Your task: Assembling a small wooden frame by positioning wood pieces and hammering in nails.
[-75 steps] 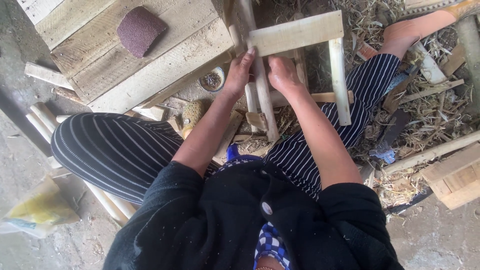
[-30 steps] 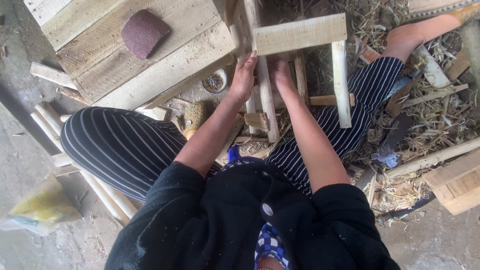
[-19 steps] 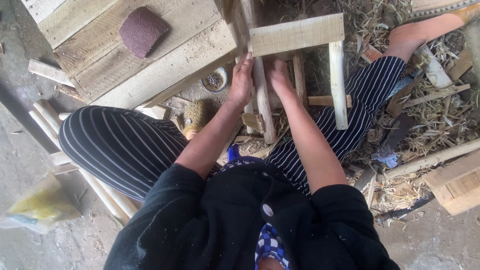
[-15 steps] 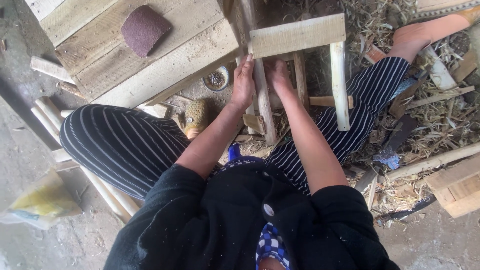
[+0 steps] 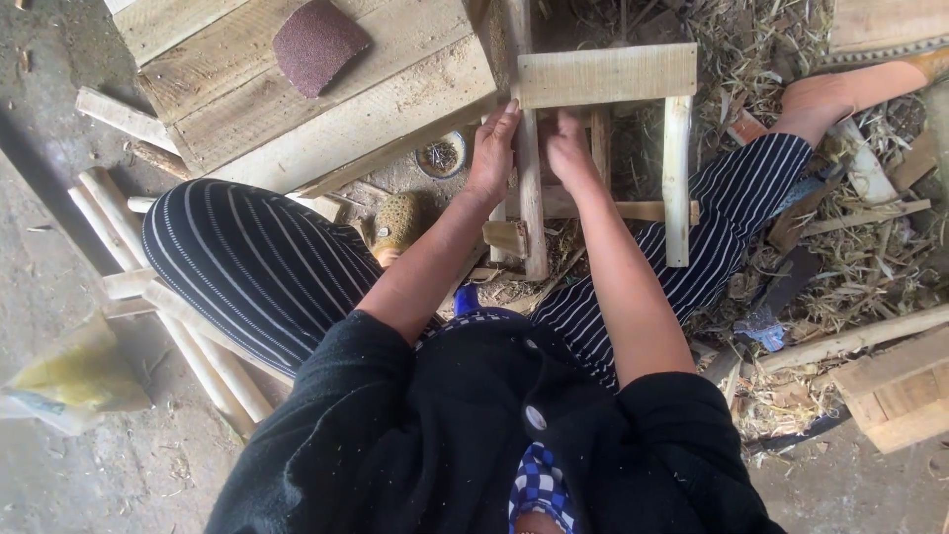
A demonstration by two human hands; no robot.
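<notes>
A small unfinished wooden stool (image 5: 605,75) lies on its side in front of me, its pale legs pointing toward me. My left hand (image 5: 493,148) is wrapped around the near-left leg (image 5: 532,227) from the left. My right hand (image 5: 570,150) grips the same part of the frame from the right, just under the flat seat board. Both forearms reach forward over my striped trousers (image 5: 247,262).
A rough plank bench (image 5: 326,109) stands at the upper left with a dark red sanding pad (image 5: 318,42) on it. Round wooden sticks (image 5: 168,307) lie on the left floor. A small dish (image 5: 441,155), straw and wood offcuts (image 5: 895,391) litter the right.
Both hands have stayed on the stool leg, shifting only slightly along it. The stool and my view have wobbled a little.
</notes>
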